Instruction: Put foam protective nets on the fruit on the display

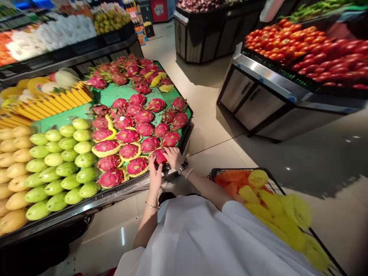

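Note:
Both hands are on one dragon fruit (pixel 160 155) at the front right corner of the display. My left hand (pixel 155 174) has its fingers against the fruit's near left side. From the right, my right hand (pixel 173 157) curls its fingers over the same fruit; a watch is on that wrist. The hands partly hide this fruit. Rows of other dragon fruits (pixel 144 128) lie beside it on a green mat (pixel 107 93), several in yellow foam nets (pixel 110 152).
Green mangoes (pixel 68 169) and yellow mangoes (pixel 17 184) lie to the left, behind them a yellow slatted fence (pixel 54 102). A black basket (pixel 230 170) with yellow and orange foam nets (pixel 267 205) stands at my right. Further right is a tomato stand (pixel 258 96).

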`<state>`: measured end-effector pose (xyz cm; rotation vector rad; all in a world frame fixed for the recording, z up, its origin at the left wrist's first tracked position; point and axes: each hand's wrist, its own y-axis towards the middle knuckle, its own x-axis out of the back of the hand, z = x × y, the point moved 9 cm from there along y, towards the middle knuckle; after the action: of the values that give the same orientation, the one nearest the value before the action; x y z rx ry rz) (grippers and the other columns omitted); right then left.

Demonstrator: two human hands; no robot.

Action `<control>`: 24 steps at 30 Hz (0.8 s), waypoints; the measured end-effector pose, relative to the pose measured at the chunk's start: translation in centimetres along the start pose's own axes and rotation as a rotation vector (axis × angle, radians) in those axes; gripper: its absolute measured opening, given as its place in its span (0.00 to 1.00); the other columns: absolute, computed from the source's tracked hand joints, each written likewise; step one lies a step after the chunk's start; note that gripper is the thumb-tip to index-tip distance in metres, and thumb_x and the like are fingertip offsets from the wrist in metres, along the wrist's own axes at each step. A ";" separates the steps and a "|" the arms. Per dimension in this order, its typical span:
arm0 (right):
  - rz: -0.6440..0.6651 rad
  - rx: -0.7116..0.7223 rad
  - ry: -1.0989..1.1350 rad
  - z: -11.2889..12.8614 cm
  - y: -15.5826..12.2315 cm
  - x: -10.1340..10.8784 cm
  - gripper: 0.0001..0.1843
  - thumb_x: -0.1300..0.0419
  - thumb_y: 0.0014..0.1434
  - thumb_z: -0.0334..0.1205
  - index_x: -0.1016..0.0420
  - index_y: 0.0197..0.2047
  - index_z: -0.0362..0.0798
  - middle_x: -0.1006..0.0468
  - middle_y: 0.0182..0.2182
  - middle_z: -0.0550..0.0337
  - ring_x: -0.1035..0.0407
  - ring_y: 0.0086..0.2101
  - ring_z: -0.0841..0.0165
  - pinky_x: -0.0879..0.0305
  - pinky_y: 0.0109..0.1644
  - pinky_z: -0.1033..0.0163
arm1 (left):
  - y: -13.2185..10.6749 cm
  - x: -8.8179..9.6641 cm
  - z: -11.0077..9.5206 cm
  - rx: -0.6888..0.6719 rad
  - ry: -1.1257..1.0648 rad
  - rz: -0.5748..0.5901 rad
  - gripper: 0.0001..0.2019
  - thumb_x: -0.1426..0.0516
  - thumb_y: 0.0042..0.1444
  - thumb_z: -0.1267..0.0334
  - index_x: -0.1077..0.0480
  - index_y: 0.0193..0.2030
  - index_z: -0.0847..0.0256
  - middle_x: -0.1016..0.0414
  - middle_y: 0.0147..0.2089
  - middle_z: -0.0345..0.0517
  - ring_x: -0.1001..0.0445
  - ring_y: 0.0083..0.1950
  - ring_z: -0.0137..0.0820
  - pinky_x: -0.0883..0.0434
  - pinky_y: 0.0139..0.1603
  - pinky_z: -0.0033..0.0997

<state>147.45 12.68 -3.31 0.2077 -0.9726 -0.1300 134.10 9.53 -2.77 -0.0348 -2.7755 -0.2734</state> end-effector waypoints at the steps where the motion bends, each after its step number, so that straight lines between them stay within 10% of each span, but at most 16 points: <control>1: -0.017 0.036 0.017 -0.4 -0.9 0.8 0.22 0.49 0.68 0.44 0.35 0.63 0.48 0.27 0.53 0.49 0.36 0.53 0.61 0.46 0.64 0.53 | -0.1 0.1 -0.3 -0.014 0.033 0.028 0.27 0.47 0.60 0.49 0.39 0.63 0.59 0.47 0.71 0.56 0.52 0.73 0.42 0.56 0.73 0.47; 5: -0.164 -0.046 0.099 -7.2 -6.9 5.4 0.21 0.49 0.65 0.38 0.34 0.61 0.49 0.30 0.56 0.52 0.41 0.58 0.64 0.48 0.66 0.54 | -0.7 1.0 -1.9 -0.101 0.116 0.018 0.23 0.49 0.63 0.51 0.38 0.63 0.56 0.42 0.69 0.55 0.47 0.71 0.42 0.52 0.72 0.47; 9: -0.365 -0.614 0.003 -21.3 -18.2 11.2 0.20 0.51 0.63 0.36 0.30 0.55 0.41 0.30 0.54 0.43 0.40 0.57 0.60 0.45 0.63 0.51 | -3.0 1.3 -3.3 -0.199 0.122 -0.126 0.16 0.50 0.65 0.57 0.33 0.57 0.57 0.34 0.62 0.54 0.39 0.66 0.39 0.45 0.68 0.46; 13: -0.426 -0.956 -0.061 -29.5 -30.0 13.8 0.15 0.50 0.63 0.40 0.27 0.42 0.38 0.26 0.39 0.41 0.31 0.43 0.60 0.36 0.48 0.54 | -5.4 -2.3 -3.8 -0.343 0.099 -0.004 0.12 0.51 0.65 0.63 0.29 0.49 0.58 0.29 0.54 0.52 0.33 0.59 0.37 0.38 0.63 0.44; 18: -0.414 -1.103 -0.087 -30.5 -37.5 12.5 0.15 0.40 0.61 0.48 0.32 0.31 0.45 0.35 0.23 0.67 0.38 0.24 0.74 0.38 0.32 0.65 | -6.1 -7.3 -4.8 -0.436 0.062 0.293 0.12 0.52 0.65 0.65 0.27 0.46 0.58 0.25 0.49 0.49 0.31 0.57 0.36 0.37 0.62 0.46; 24: -0.521 -0.979 -0.076 -28.6 -35.9 15.7 0.13 0.40 0.52 0.53 0.30 0.28 0.52 0.31 0.21 0.56 0.35 0.28 0.59 0.41 0.34 0.53 | -5.1 -8.1 -5.5 -0.247 -0.052 0.330 0.13 0.51 0.64 0.60 0.26 0.42 0.58 0.23 0.45 0.50 0.28 0.51 0.37 0.34 0.57 0.44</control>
<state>179.32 -22.06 -14.59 -0.4574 -0.8143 -1.0673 143.30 3.55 -1.40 -0.5614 -2.7116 -0.5294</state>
